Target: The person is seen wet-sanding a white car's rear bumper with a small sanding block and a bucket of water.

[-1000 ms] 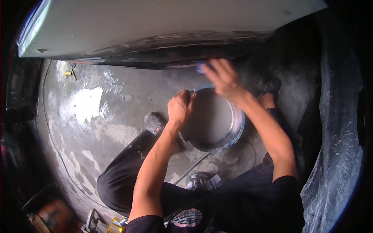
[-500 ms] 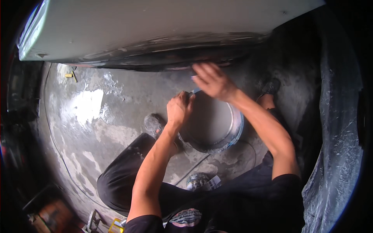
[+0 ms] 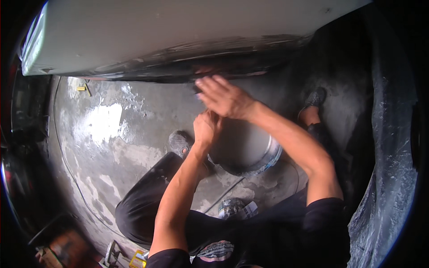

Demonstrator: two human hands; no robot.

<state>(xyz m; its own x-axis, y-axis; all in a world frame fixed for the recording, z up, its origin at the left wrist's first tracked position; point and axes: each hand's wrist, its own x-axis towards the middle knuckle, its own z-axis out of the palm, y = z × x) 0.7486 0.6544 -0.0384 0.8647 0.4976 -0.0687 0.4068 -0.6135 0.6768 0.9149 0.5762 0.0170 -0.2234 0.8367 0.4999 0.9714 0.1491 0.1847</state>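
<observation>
The person sat low on the wet concrete floor (image 3: pixel 111 134), legs folded, close under the lower edge of a pale car body panel (image 3: pixel 178 35). The right hand (image 3: pixel 225 96) was stretched forward with the fingers loose and spread, flat near the dark underside of the panel; whether it held anything there I could not tell. The left hand (image 3: pixel 206 127) was clenched into a fist just below it, gripping something too small to make out, right at the rim of a round metal bucket (image 3: pixel 250 149) that stood on the floor between the person's knees. A grey shoe (image 3: pixel 179 144) rested beside the bucket, and a roll of tape (image 3: pixel 232 207) lay nearer the body.

To my eye the work in hand was treating the panel's bottom edge, with the bucket serving as the supply. The next move would likely call for a steady reach along that dark lip, keeping the open hand flat to the surface while the fist stayed over the bucket so nothing dripped on the floor.
</observation>
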